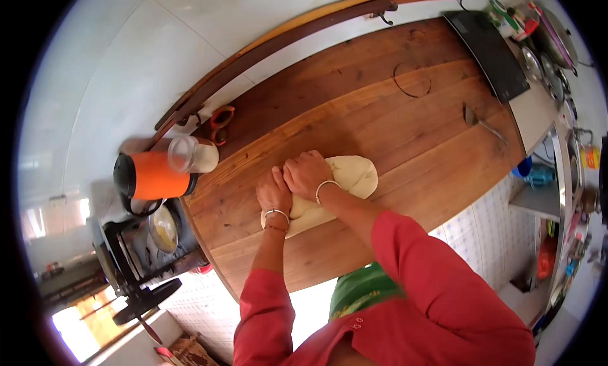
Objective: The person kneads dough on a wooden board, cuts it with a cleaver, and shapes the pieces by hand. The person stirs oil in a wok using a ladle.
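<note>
A long, pale piece of dough (pixel 354 176) lies on the wooden table (pixel 405 144). My left hand (pixel 273 192) rests on the dough's upper left part, fingers bent over its far edge. Right beside it, my right hand (pixel 308 174) presses on the dough near its middle, the fingers together and curled down. The two hands touch at the fingers. Dough shows to the right of my right hand and below, between my wrists. The undersides of both hands and the fingertips are hidden.
An orange and black kettle (pixel 158 175) and a clear jar with white contents (pixel 204 157) stand at the left edge. A spatula (pixel 484 122) lies on the right, near a black panel (pixel 486 54). A stove with a pan (pixel 163 229) is lower left.
</note>
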`<control>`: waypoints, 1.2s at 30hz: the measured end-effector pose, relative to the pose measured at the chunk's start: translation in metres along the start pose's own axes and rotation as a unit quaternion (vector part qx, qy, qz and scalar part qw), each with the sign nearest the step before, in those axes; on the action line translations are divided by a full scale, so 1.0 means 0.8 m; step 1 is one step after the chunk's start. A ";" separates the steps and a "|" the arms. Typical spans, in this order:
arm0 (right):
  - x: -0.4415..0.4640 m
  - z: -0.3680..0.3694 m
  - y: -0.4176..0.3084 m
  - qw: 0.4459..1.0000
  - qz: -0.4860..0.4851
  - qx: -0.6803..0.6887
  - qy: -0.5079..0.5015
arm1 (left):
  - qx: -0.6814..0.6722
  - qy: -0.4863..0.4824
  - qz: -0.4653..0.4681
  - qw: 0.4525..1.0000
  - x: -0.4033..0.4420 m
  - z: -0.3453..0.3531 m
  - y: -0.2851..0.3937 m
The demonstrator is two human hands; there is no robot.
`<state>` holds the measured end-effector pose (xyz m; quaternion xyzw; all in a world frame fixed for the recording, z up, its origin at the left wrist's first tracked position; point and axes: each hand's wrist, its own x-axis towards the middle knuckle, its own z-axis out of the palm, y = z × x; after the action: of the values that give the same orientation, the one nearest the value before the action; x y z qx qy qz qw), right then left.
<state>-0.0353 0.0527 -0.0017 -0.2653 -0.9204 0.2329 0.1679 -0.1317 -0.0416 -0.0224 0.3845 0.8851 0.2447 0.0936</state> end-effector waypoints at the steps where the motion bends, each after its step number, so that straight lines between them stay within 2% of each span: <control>1: 0.003 0.002 -0.001 1.000 0.018 -0.013 -0.008 | 0.003 0.017 -0.003 1.000 0.005 0.003 -0.005; 3: -0.007 0.001 -0.004 1.000 0.021 -0.018 -0.014 | 0.114 0.006 0.099 0.989 -0.002 0.002 -0.013; 6: -0.016 -0.019 -0.009 0.997 -0.010 -0.022 0.074 | 0.091 -0.013 0.028 0.995 -0.031 0.014 -0.028; 7: -0.027 -0.039 -0.014 0.999 0.000 -0.035 -0.042 | 0.118 -0.094 -0.006 0.989 -0.036 0.006 -0.022; 8: -0.052 -0.054 -0.022 0.985 0.012 -0.046 -0.167 | 0.121 -0.090 -0.018 0.988 -0.057 -0.002 -0.022; 9: -0.066 -0.078 -0.029 0.984 0.005 -0.045 -0.170 | 0.140 -0.142 -0.052 0.979 -0.073 -0.021 0.003; 10: -0.077 -0.115 -0.034 0.973 0.014 -0.022 -0.227 | 0.155 -0.191 -0.081 0.966 -0.089 -0.040 0.039; 11: -0.087 -0.143 -0.033 0.957 0.025 0.002 -0.289 | 0.137 -0.181 -0.083 0.970 -0.109 -0.074 0.103; 12: -0.105 -0.162 -0.029 0.955 0.020 0.001 -0.296 | 0.134 -0.181 -0.092 0.970 -0.124 -0.061 0.121; 14: -0.147 -0.177 -0.014 0.976 -0.004 -0.061 -0.209 | 0.122 -0.004 0.018 0.992 -0.159 -0.031 0.140; 15: -0.168 -0.166 -0.002 0.973 -0.009 -0.057 -0.222 | 0.123 -0.009 0.005 0.992 -0.178 -0.023 0.148; 17: -0.207 -0.131 0.024 0.997 -0.055 -0.003 0.046 | 0.102 0.142 0.023 0.984 -0.202 -0.013 0.162; 18: -0.222 -0.123 0.027 0.998 -0.054 0.001 0.033 | 0.104 0.134 0.012 0.985 -0.213 -0.008 0.158; 20: -0.244 -0.106 0.030 0.989 -0.097 0.028 0.109 | 0.082 0.212 0.110 0.968 -0.236 -0.002 0.145; 24: -0.257 -0.104 0.041 0.986 -0.128 0.012 0.105 | 0.127 0.193 0.118 0.966 -0.262 0.025 0.128; 27: -0.231 -0.092 0.055 0.987 -0.139 0.019 0.074 | 0.134 0.177 0.116 0.968 -0.231 0.035 0.112; 32: -0.153 -0.080 0.061 0.994 -0.088 0.026 0.053 | 0.107 0.134 0.121 0.978 -0.152 0.027 0.099; 36: -0.117 -0.071 0.069 0.993 -0.091 0.049 0.060 | 0.095 0.129 0.129 0.979 -0.115 0.025 0.096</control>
<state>0.0869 0.0607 0.0000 -0.1854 -0.9164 0.2456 0.2561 -0.0127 -0.0565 -0.0030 0.4680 0.8517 0.2174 -0.0908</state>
